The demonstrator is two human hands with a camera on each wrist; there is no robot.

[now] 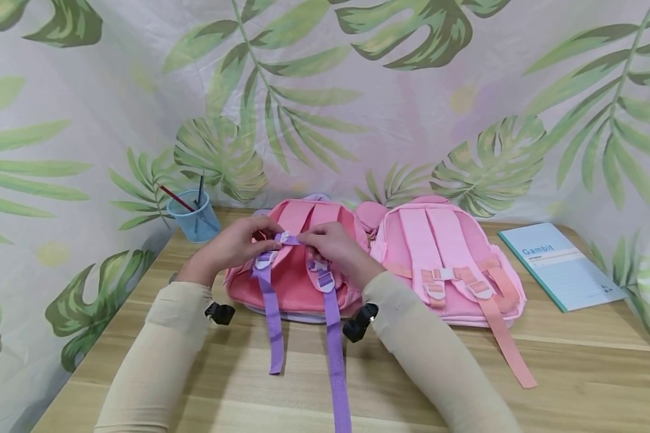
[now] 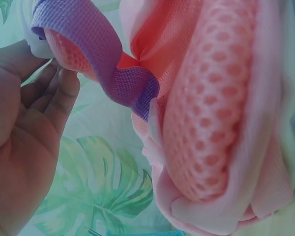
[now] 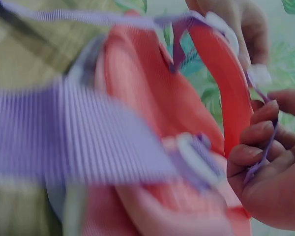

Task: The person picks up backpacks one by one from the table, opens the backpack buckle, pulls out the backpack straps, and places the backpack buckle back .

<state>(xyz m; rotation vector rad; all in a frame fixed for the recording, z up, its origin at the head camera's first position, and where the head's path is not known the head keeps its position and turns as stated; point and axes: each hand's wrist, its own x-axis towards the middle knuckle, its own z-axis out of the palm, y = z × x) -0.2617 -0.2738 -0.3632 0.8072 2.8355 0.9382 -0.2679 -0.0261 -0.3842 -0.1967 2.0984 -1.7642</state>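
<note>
A coral-pink backpack (image 1: 298, 294) with purple webbing lies with its shoulder straps up. Over its upper part, my left hand (image 1: 235, 243) pinches a shoulder strap by its white buckle; in the left wrist view, purple webbing (image 2: 81, 37) loops away from those fingertips. My right hand (image 1: 333, 243) pinches a short purple strap (image 3: 270, 142) between thumb and fingers. A white clip (image 1: 285, 237) sits on this strap between both hands. Two long purple strap ends (image 1: 334, 355) hang down onto the table.
To the right lies a light-pink backpack (image 1: 403, 240) with orange straps, its white clip (image 1: 443, 274) joining them. A blue notebook (image 1: 563, 264) is at far right. A blue mesh cup (image 1: 195, 222) with pencils stands at back left. Leaf-print cloth (image 1: 401, 108) surrounds the wooden table (image 1: 227, 385).
</note>
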